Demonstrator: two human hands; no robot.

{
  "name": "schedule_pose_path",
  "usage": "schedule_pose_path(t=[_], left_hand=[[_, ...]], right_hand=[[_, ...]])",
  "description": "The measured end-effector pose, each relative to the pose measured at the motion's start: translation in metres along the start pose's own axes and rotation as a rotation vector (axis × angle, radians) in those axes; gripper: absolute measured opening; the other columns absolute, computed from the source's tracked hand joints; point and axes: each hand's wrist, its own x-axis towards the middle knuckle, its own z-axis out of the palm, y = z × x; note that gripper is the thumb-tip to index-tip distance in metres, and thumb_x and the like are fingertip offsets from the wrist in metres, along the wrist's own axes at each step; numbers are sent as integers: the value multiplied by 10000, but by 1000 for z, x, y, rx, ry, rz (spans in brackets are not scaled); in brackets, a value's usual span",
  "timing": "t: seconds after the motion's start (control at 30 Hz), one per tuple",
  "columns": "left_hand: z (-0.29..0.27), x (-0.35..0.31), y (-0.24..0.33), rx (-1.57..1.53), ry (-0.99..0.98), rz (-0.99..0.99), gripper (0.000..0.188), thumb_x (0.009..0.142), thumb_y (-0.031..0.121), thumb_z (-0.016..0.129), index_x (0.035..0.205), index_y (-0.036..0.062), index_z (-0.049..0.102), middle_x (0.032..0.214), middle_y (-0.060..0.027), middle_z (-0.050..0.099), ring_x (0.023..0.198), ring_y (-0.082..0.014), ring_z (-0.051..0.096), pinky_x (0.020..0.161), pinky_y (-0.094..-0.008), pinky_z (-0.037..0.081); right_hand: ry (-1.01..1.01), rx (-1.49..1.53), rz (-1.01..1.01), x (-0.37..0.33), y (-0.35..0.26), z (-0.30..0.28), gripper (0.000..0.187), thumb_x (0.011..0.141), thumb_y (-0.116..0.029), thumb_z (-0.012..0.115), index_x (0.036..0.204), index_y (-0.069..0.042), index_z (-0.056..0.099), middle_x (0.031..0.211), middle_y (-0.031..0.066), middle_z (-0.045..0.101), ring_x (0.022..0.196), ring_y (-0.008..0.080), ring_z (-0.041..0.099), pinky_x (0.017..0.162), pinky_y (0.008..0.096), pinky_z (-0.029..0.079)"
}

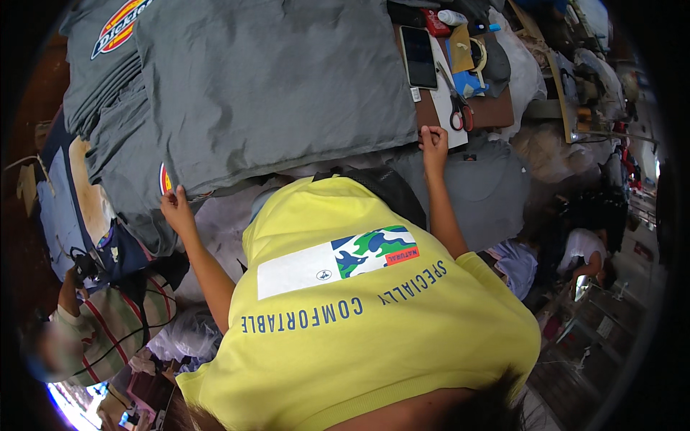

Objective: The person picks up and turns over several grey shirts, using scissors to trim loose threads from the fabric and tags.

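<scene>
A grey garment lies spread flat in front of me, its near edge running between my two hands. My left hand pinches that edge at the near left, beside a small red, yellow and white printed patch. At the near right corner, my right hand has its fingertips closed on the cloth. More grey cloth is piled in folds under and left of it, with a larger oval print at the far left.
Right of the garment, a brown board carries a phone, scissors, a tape roll and small packets. Grey cloth hangs below my right hand. One person in stripes is at the lower left, another at the right.
</scene>
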Motion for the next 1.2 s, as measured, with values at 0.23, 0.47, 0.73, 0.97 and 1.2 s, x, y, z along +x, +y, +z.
schedule_pose_path(t=[0.23,0.47,0.73,0.97,1.2], left_hand=[[-22,16,2,-472,-121,-287,182,834,244,609,891,90,532,830,-12,531,702,-94,507,589,-246,450],[-26,14,1,-601,-170,-430,279,816,200,632,1018,59,501,919,-58,552,801,-177,566,650,-310,497],[-34,10,3,-860,-199,-469,338,817,157,626,1119,103,486,943,-24,571,845,-162,550,737,-328,447],[-40,-5,10,-929,-280,-474,258,853,176,577,1091,112,502,912,-22,576,795,-122,546,707,-283,465],[-40,-10,21,-804,-274,-515,308,854,228,577,1119,104,479,860,-37,583,749,-133,580,676,-273,465]], right_hand=[[-121,99,264,-4,-21,4,323,842,-350,574,1003,-103,443,793,15,532,593,89,526,582,227,452],[-168,217,266,-5,-17,0,290,808,-212,630,1010,-93,459,757,18,545,592,93,540,550,213,433],[-159,250,272,-3,-14,-10,261,785,-79,642,1012,-63,515,769,6,567,609,89,542,540,192,434],[-251,159,318,0,-25,-15,216,806,-148,634,985,-115,519,757,-12,552,650,110,563,598,223,444],[-328,74,283,6,-33,-19,202,826,-149,604,987,-97,493,780,1,544,633,119,576,573,229,457]])
